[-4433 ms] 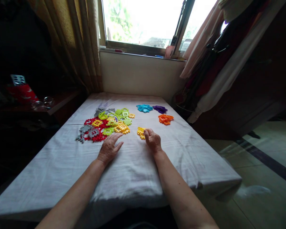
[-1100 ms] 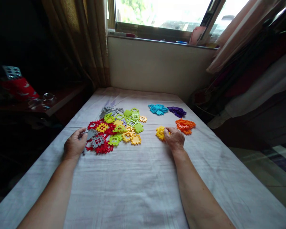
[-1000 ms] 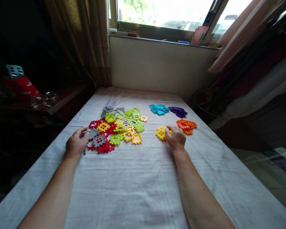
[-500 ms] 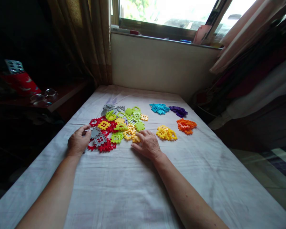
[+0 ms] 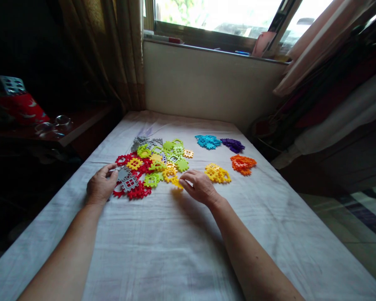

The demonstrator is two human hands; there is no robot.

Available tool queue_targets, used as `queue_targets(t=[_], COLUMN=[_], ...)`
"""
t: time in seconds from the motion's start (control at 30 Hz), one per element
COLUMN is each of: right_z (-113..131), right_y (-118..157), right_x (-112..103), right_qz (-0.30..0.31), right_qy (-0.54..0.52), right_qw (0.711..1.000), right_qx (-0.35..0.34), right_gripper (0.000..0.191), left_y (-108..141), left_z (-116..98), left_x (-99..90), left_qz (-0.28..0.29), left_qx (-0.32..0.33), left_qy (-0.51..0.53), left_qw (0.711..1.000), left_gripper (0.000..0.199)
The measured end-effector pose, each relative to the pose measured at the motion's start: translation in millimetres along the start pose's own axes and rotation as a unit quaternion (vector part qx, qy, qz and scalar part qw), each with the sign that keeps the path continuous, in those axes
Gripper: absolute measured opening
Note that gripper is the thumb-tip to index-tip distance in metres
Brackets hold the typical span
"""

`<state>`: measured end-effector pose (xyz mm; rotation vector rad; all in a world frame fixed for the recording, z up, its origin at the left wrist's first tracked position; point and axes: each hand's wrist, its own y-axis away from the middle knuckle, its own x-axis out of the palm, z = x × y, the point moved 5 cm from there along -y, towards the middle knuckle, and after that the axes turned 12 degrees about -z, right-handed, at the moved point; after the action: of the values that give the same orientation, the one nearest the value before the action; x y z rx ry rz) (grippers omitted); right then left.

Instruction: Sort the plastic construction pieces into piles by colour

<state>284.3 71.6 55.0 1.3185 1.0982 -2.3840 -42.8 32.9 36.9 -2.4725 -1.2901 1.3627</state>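
Note:
My right hand (image 5: 200, 187) pinches a yellow building piece (image 5: 177, 183) between thumb and fingers, just above the cloth, with a shadow below. My left hand (image 5: 100, 184) rests at the left edge of the mixed pile, its thumb and forefinger apart beside a grey piece (image 5: 123, 173). Under that hand's palm, things are hidden. The pile mixes flat notched pieces: red pieces (image 5: 140, 190), a grey window-shaped piece (image 5: 129, 182), lime green pieces (image 5: 152, 180) and yellow ones (image 5: 134, 163). At its back lie more grey pieces (image 5: 140, 143).
Sorted heaps lie to the right: yellow pieces (image 5: 218, 173), orange pieces (image 5: 243, 164), light blue pieces (image 5: 208, 141) and purple pieces (image 5: 232, 145). A pale cloth (image 5: 150, 246) covers the table. Glasses (image 5: 54, 126) and a red container (image 5: 21, 109) stand on a side surface at left.
My right hand has lifted slightly off the pile and drawn a little rightward, with the yellow piece now in its fingers. My left hand has stayed by the grey piece.

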Motion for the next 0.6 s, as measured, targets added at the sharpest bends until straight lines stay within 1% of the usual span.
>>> queue_targets(t=[0.07,0.17,0.27,0.37,0.47,0.6], right_z=[-14,-50,-93,-127,-144,-149], right_y=[-1,3,15,32,45,50], right_x=[-6,-24,-51,-72,-79,-77], right_qz=[-0.020,-0.052,-0.086,-0.081,-0.054,-0.038], right_qy=[-0.017,0.014,0.060,0.088,0.109,0.145], right_qw=[0.999,0.993,0.973,0.948,0.931,0.922], right_qx=[0.026,0.104,0.207,0.296,0.343,0.356], right_gripper=[0.027,0.028,0.029,0.031,0.033,0.035], left_y=[0,0,-2,-3,-4,-3], left_z=[1,2,4,7,7,5], left_x=[0.3,1.2,2.8,4.4,4.5,2.8], left_qz=[0.002,0.001,-0.004,-0.007,-0.006,-0.003], left_qx=[-0.002,0.003,0.013,0.017,0.011,0.001], left_qy=[-0.005,-0.009,-0.006,-0.006,-0.011,-0.017], left_qw=[1.000,1.000,1.000,1.000,1.000,1.000], left_gripper=[0.036,0.036,0.036,0.035,0.035,0.036])
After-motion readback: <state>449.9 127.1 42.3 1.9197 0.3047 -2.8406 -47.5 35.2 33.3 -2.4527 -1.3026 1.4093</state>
